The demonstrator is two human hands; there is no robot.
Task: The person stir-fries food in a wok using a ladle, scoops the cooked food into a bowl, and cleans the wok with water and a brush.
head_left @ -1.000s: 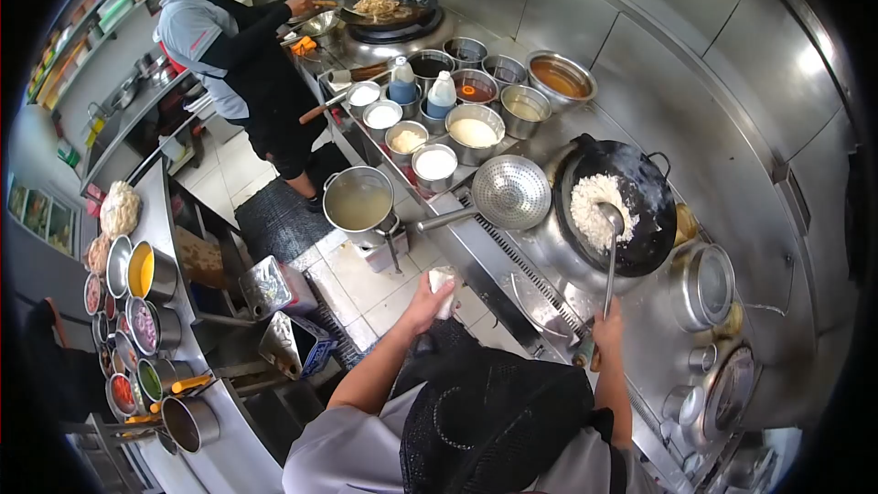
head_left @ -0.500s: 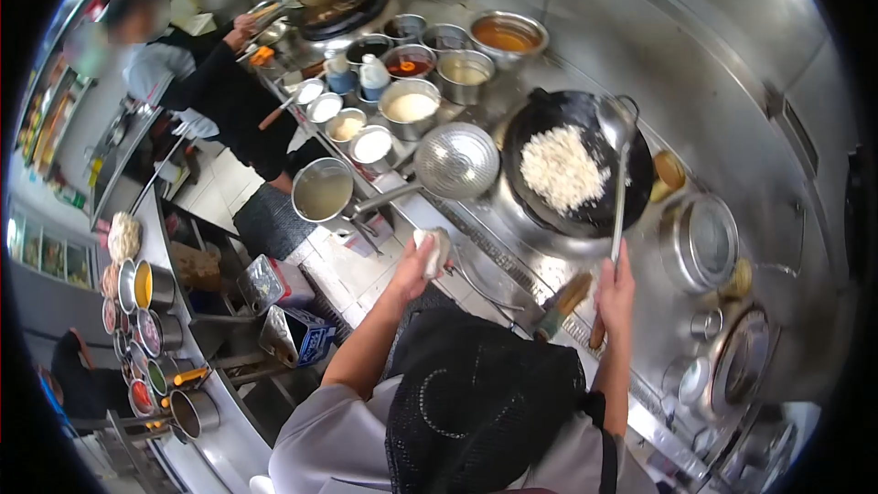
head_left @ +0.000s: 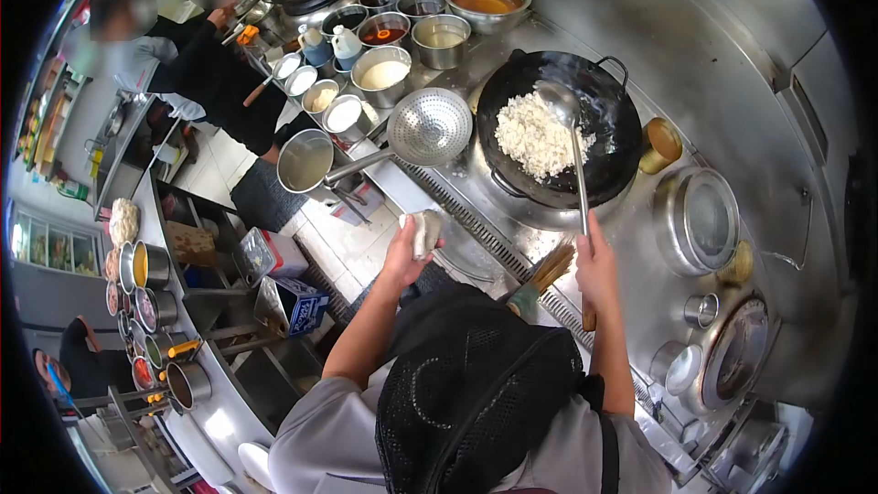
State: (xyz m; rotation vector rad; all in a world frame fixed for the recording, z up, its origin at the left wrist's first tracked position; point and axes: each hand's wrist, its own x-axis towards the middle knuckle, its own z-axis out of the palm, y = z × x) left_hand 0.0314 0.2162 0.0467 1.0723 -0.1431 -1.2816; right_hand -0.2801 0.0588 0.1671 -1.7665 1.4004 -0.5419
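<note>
Ladle point(head_left: 580, 174): long shiny metal, wooden grip, bowl inside the black wok point(head_left: 608, 133) right by the white rice point(head_left: 538, 139)
Pointing: bowl away from the person, long axis near-vertical in view, top tipped a bit left
Right hand point(head_left: 597, 270): wrapped around ladle handle
Left hand point(head_left: 401, 256): clutching a pale cloth point(head_left: 425, 233)

Two bottles point(head_left: 347, 44) stand among metal containers point(head_left: 442, 58) near an amber-filled bowl point(head_left: 495, 25).

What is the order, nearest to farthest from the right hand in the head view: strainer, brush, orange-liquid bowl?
From the right hand:
1. Brush, just left.
2. Strainer, left of the wok.
3. Orange-liquid bowl, up-left beyond both.
</note>
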